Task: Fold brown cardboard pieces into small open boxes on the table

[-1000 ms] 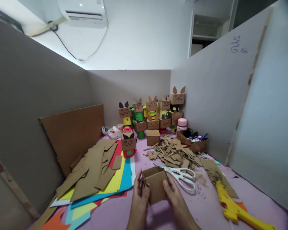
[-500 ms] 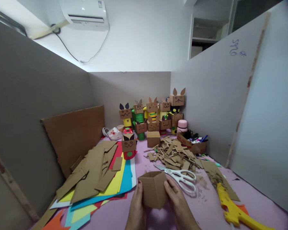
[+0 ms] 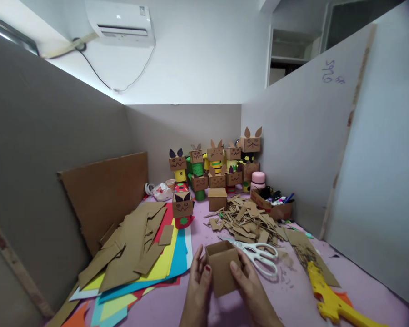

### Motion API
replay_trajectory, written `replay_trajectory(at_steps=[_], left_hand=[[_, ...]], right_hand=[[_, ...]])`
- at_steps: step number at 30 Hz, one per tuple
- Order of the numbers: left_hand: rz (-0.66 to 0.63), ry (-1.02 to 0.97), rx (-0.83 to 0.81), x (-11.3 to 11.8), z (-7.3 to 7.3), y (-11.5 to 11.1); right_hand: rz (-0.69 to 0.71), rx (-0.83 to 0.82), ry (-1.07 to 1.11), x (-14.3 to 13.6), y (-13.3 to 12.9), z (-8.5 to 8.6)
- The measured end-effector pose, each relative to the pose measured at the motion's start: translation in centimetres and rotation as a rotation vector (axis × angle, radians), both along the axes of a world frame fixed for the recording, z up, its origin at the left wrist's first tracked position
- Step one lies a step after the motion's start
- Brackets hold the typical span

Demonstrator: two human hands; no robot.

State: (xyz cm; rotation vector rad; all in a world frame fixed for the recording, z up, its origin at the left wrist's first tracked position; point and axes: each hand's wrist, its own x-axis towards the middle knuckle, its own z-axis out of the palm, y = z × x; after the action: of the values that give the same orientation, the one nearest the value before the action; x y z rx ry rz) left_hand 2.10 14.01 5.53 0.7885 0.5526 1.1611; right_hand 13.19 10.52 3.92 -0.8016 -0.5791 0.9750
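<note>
A small open-topped cardboard box [image 3: 222, 265] is held just above the pink table [image 3: 293, 290], near its front edge. My left hand [image 3: 197, 290] grips its left side, thumb on the front. My right hand [image 3: 250, 290] grips the right side, fingers wrapped over the corner. The box tilts so that its open mouth faces up and away from me. White scissors [image 3: 259, 256] lie just behind and to the right of the box.
Cardboard scraps [image 3: 247, 218] pile up mid-table. Several cardboard animal figures [image 3: 216, 163] stand at the back. Cardboard sheets on coloured paper [image 3: 136, 250] cover the left. A yellow glue gun [image 3: 330, 297] lies at right. A box of pens [image 3: 274, 202] sits by the right wall.
My hands have turned the box between them; its open top shows at a different angle. The view has shifted slightly.
</note>
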Motion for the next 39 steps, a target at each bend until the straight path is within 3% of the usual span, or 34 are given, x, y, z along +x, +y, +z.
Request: replay_trajectory(at_steps=[5, 9, 15, 20, 26, 32, 34, 39], left_hand=[[0.005, -0.031, -0.062, 0.1, 0.9, -0.7], [-0.004, -0.085, -0.066, 0.2, 0.6, -0.6], [0.033, 0.054, 0.053, 0.0, -0.5, -0.1], [0.071, 0.152, 0.176, 0.1, -0.6, 0.0], [0.195, 0.216, 0.303, 0.3, -0.6, 0.0], [0.523, 0.228, 0.198, -1.1, 0.8, 1.9], [0.510, 0.207, 0.190, -1.2, 0.9, 2.1], [0.303, 0.357, 0.262, -0.6, 0.5, 1.0]], right_hand=[[0.029, -0.040, 0.073, -0.2, 0.2, -0.3], [0.033, -0.035, 0.027, 0.0, 0.4, -0.6], [0.057, -0.015, -0.059, 0.7, 0.8, -1.3], [0.103, 0.010, -0.022, 0.6, 0.8, -1.0], [-0.004, -0.106, 0.015, 1.0, 0.6, -0.9], [-0.167, -0.226, -0.012, 1.7, 0.6, -1.0], [-0.181, -0.238, -0.003, 1.7, 0.6, -0.9], [-0.132, -0.220, -0.007, 1.2, 0.5, -0.5]])
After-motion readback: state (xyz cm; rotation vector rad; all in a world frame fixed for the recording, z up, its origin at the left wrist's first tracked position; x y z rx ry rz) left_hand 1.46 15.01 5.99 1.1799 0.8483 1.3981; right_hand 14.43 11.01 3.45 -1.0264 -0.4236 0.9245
